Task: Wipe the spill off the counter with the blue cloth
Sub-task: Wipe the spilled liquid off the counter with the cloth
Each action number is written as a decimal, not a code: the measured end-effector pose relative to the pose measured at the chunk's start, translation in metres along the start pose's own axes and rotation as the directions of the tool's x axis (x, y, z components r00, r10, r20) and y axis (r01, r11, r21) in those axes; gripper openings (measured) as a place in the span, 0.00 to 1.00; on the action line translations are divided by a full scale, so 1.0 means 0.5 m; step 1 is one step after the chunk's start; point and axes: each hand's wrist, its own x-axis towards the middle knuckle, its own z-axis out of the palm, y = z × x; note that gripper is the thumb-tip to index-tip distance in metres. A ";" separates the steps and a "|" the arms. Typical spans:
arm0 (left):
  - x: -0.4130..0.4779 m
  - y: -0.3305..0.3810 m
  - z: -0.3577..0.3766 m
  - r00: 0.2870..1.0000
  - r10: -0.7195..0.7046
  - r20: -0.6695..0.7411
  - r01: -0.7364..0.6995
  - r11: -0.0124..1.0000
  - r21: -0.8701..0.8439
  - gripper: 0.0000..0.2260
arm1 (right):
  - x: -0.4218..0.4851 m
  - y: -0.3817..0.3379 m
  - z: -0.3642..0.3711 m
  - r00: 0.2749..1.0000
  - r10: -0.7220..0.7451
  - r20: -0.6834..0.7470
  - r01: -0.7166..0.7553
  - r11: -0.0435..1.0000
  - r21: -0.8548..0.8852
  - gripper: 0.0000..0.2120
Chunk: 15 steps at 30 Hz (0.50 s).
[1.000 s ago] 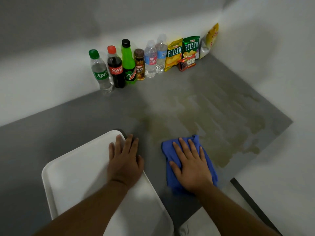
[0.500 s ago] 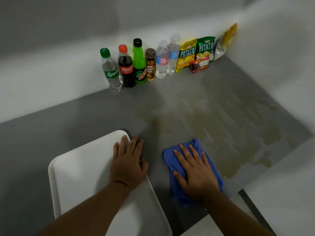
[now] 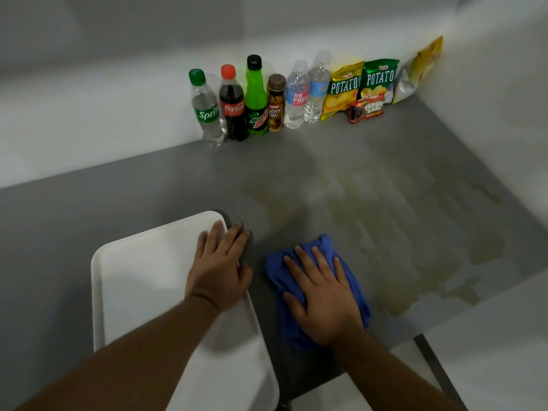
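Grey counter [image 3: 118, 188]: yellowish spill [image 3: 385, 226] spreads from centre toward 3 o'clock, mostly unwiped. White tray [image 3: 142, 292] at 8 o'clock under flat, open left hand [image 3: 219, 268]. Blue cloth [image 3: 353, 280] at 5 o'clock, pinned by right hand [image 3: 323, 301], palm flat, not clenched. Wiping underway; next stroke probably needs pressure toward 2 o'clock

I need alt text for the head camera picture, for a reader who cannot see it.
A person's right hand presses a blue cloth flat on a grey counter, beside a yellowish smeared spill. The left hand rests on a white tray. Drink bottles and snack bags line the back wall.
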 end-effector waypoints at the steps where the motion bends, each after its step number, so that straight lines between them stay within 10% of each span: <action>1: 0.000 0.000 0.000 1.000 -0.003 -0.002 0.003 1.000 -0.008 0.30 | -0.007 0.011 -0.002 1.000 0.008 -0.005 -0.008 1.000 -0.010 0.32; 9: -0.004 -0.007 0.007 0.998 0.016 -0.055 -0.020 0.998 -0.066 0.27 | 0.123 -0.033 -0.034 0.980 0.199 -0.011 -0.199 0.978 -0.060 0.36; 15: 0.018 -0.018 -0.009 0.988 -0.023 -0.150 0.006 0.993 -0.116 0.28 | 0.078 -0.058 -0.015 0.999 0.028 0.036 -0.026 0.998 -0.057 0.33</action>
